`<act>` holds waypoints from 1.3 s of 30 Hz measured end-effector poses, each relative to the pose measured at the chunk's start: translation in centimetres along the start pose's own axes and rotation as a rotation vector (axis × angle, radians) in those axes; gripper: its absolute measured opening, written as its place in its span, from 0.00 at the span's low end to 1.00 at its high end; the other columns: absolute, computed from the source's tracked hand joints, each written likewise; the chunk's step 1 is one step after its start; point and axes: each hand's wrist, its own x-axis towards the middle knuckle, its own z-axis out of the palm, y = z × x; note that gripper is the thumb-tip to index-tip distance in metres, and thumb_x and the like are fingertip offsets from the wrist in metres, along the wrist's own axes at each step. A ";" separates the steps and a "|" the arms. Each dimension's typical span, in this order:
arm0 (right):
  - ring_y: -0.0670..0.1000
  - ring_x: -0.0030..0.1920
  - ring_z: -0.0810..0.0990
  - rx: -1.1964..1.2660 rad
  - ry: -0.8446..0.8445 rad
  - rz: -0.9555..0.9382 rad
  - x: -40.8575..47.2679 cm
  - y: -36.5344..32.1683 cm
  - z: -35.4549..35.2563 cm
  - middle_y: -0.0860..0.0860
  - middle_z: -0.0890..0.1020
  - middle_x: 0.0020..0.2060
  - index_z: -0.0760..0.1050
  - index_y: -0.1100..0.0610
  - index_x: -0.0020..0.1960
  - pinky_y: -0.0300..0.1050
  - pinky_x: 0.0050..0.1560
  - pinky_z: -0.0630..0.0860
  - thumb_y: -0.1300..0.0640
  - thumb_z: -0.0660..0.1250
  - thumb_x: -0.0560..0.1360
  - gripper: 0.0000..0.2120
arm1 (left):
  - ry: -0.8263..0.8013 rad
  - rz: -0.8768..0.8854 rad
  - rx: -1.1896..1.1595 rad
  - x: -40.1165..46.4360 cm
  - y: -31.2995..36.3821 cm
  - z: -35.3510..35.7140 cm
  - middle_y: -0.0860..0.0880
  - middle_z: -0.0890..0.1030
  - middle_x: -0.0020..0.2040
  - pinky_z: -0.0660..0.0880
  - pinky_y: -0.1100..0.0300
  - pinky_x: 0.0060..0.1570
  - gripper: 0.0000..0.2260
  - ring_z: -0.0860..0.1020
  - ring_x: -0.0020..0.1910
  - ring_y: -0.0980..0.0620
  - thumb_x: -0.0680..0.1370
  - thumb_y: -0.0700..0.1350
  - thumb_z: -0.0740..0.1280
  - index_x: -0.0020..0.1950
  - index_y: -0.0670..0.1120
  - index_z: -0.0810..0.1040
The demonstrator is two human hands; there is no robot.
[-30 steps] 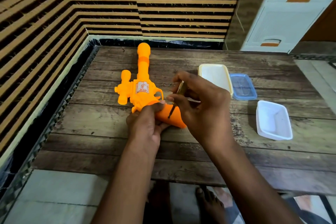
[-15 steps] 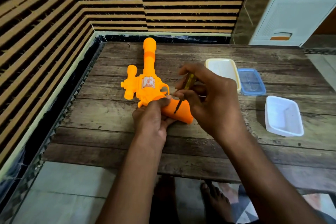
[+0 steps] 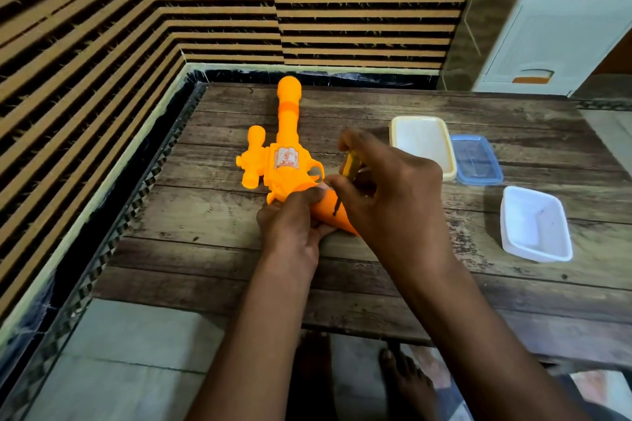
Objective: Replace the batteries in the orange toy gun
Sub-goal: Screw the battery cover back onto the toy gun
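- Two bare hands meet over the orange toy gun (image 3: 286, 164), which lies flat on the wooden table (image 3: 410, 284) with its barrel pointing away toward the striped wall (image 3: 102, 44) and its grip nearest the person.
- Left hand (image 3: 292, 225) — fingers curled round the grip of the gun, thumb laid across the top of it, pinning the toy to the boards.
- Right hand (image 3: 393, 195) pinches a small screwdriver (image 3: 346, 178) with a yellow handle between thumb and fingertips; the other fingers are bent in around it.
- Its dark shaft slants down and to the left, and the tip touches the orange grip just beside the left thumb.
- Whether the tip sits in a screw head cannot be told.
- Right of the hands, three plastic pieces rest on the table: a cream tub (image 3: 424, 143) near the far edge, a clear blue lid (image 3: 476, 159) touching its right side, and a white tub (image 3: 533, 224) apart from them, nearer the person.
- A white drawer cabinet (image 3: 561, 17) with orange handles stands past the table's far right corner.
- Below the near table edge — a bare foot (image 3: 407, 383) on the floor.
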 end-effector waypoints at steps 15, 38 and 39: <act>0.48 0.40 0.83 0.166 -0.042 0.062 0.2 0.2 0.5 0.47 0.83 0.46 0.79 0.60 0.56 0.54 0.42 0.82 0.62 0.78 0.72 0.15 | 0.019 0.024 0.001 -0.1 -0.1 0.2 0.44 0.83 0.40 0.82 0.51 0.31 0.11 0.82 0.41 0.45 0.73 0.28 0.70 0.42 0.44 0.81; 0.54 0.36 0.84 0.055 -0.092 0.014 1.0 -0.4 -0.7 0.52 0.84 0.36 0.80 0.61 0.47 0.56 0.38 0.82 0.62 0.71 0.70 0.06 | 0.020 0.011 0.001 0.0 0.0 0.1 0.39 0.86 0.52 0.84 0.46 0.36 0.11 0.85 0.51 0.39 0.74 0.30 0.72 0.52 0.42 0.82; 0.56 0.35 0.83 0.026 -0.078 0.040 0.8 -0.8 -0.5 0.53 0.83 0.36 0.79 0.61 0.47 0.56 0.36 0.81 0.62 0.71 0.71 0.05 | 0.019 0.009 -0.003 0.0 -0.1 0.0 0.40 0.86 0.48 0.83 0.50 0.31 0.11 0.85 0.46 0.41 0.74 0.30 0.71 0.52 0.42 0.82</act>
